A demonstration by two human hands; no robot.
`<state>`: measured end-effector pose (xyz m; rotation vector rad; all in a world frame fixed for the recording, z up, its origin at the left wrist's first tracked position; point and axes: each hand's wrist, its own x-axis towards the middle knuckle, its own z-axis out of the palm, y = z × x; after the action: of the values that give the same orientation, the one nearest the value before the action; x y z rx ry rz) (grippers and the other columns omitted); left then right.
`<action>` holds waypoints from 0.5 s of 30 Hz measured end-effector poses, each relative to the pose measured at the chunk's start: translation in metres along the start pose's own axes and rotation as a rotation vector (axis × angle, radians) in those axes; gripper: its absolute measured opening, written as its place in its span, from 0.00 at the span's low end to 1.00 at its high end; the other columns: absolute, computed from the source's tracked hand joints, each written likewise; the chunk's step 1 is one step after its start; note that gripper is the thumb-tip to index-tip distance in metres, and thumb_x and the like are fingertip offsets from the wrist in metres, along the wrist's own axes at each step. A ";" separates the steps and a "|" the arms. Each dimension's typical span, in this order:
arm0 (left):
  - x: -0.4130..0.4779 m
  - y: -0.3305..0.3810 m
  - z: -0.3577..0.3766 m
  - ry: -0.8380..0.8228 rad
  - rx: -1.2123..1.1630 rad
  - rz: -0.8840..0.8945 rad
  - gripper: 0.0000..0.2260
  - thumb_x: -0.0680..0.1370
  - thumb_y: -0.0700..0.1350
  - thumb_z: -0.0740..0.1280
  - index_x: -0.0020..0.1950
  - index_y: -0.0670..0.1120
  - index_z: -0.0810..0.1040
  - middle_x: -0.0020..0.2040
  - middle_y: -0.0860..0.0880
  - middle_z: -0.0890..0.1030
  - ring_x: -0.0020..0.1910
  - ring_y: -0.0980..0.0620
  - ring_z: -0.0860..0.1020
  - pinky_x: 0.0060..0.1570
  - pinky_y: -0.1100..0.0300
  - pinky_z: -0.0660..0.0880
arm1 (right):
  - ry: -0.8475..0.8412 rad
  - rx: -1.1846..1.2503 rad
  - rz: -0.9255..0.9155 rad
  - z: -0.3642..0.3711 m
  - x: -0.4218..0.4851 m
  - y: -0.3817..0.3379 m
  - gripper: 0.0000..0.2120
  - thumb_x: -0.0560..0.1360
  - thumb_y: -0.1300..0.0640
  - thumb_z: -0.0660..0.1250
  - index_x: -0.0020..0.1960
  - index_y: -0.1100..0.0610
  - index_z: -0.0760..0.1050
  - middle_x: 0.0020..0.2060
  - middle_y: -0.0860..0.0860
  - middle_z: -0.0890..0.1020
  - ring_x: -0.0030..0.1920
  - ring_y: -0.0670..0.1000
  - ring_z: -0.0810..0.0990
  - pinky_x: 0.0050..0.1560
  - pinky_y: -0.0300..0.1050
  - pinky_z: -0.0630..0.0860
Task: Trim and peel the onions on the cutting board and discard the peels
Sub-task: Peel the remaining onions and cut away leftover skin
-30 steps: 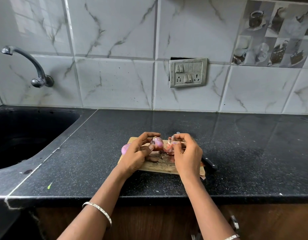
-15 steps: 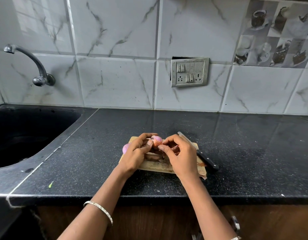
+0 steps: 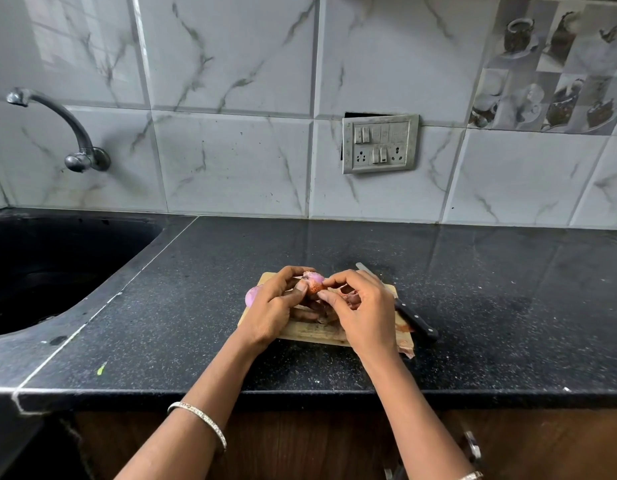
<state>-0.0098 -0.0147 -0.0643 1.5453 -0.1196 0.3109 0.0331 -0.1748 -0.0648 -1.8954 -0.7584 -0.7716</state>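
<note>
While both hands work just above the pale wooden cutting board, the left hand curls its grip round a small pink-purple onion, thumb pressed on its near side. The right hand meets it from the other side, its grip pinching a flap of orange-brown skin between thumb and forefinger. The onion's upper part looks pale, smooth and shiny.

A 2nd, peeled pink onion lies at the board's left edge, partly hidden by the left hand. Dark loose peels lie on the board between the 2 hands, and 1 papery scrap hangs off its near right corner. A black-handled knife lies along the right edge, handle overhanging, blade pointing toward the wall.

The board sits near the front edge of the black speckled stone worktop, with open surface behind it up to the tiles and far to the right. The dark sink lies well apart on the left.
</note>
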 end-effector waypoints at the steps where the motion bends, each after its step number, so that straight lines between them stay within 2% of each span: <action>1: 0.000 0.000 0.000 -0.009 0.004 -0.003 0.10 0.85 0.38 0.59 0.64 0.41 0.75 0.51 0.43 0.84 0.46 0.45 0.85 0.45 0.54 0.84 | 0.011 -0.010 -0.002 0.000 0.000 0.001 0.07 0.69 0.57 0.80 0.45 0.50 0.83 0.40 0.42 0.83 0.42 0.45 0.81 0.40 0.32 0.74; 3: 0.000 0.001 0.000 -0.031 0.017 -0.005 0.10 0.85 0.39 0.59 0.64 0.41 0.75 0.49 0.44 0.85 0.45 0.45 0.85 0.46 0.54 0.84 | 0.027 -0.042 -0.013 0.002 0.001 0.004 0.07 0.68 0.56 0.80 0.43 0.51 0.84 0.39 0.42 0.84 0.42 0.47 0.81 0.45 0.35 0.74; 6: -0.001 0.002 0.001 -0.045 0.035 -0.003 0.10 0.85 0.39 0.59 0.64 0.40 0.75 0.47 0.44 0.86 0.45 0.47 0.86 0.46 0.55 0.83 | 0.032 -0.069 -0.016 0.002 0.001 0.005 0.07 0.67 0.57 0.81 0.42 0.51 0.84 0.38 0.42 0.84 0.41 0.47 0.80 0.51 0.26 0.68; 8: -0.001 0.002 0.001 -0.045 0.048 0.001 0.10 0.85 0.38 0.59 0.63 0.41 0.76 0.47 0.44 0.85 0.44 0.47 0.86 0.46 0.56 0.83 | 0.027 -0.075 -0.018 0.002 0.000 0.006 0.07 0.67 0.57 0.80 0.41 0.52 0.83 0.38 0.42 0.84 0.41 0.47 0.80 0.51 0.24 0.66; 10: -0.001 0.002 0.001 -0.042 0.055 0.005 0.10 0.85 0.38 0.59 0.63 0.41 0.76 0.48 0.41 0.85 0.44 0.47 0.85 0.46 0.55 0.84 | 0.012 -0.073 -0.018 0.002 0.000 0.006 0.07 0.69 0.57 0.80 0.41 0.51 0.82 0.38 0.41 0.83 0.42 0.47 0.79 0.50 0.28 0.69; 13: 0.001 0.000 0.000 -0.036 0.069 0.005 0.10 0.85 0.38 0.59 0.63 0.41 0.76 0.51 0.38 0.84 0.45 0.47 0.85 0.47 0.53 0.84 | -0.028 -0.080 -0.015 0.003 -0.001 0.006 0.06 0.71 0.58 0.77 0.43 0.50 0.80 0.40 0.41 0.82 0.45 0.48 0.77 0.46 0.41 0.73; 15: 0.001 -0.001 0.000 -0.032 0.074 0.002 0.10 0.85 0.38 0.59 0.64 0.40 0.76 0.51 0.38 0.84 0.45 0.46 0.85 0.48 0.52 0.84 | -0.051 -0.078 -0.021 0.004 -0.001 0.006 0.06 0.73 0.58 0.76 0.43 0.50 0.79 0.40 0.42 0.81 0.45 0.48 0.76 0.46 0.45 0.73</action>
<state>-0.0081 -0.0145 -0.0653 1.6236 -0.1365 0.2948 0.0381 -0.1740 -0.0704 -1.9858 -0.7908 -0.7785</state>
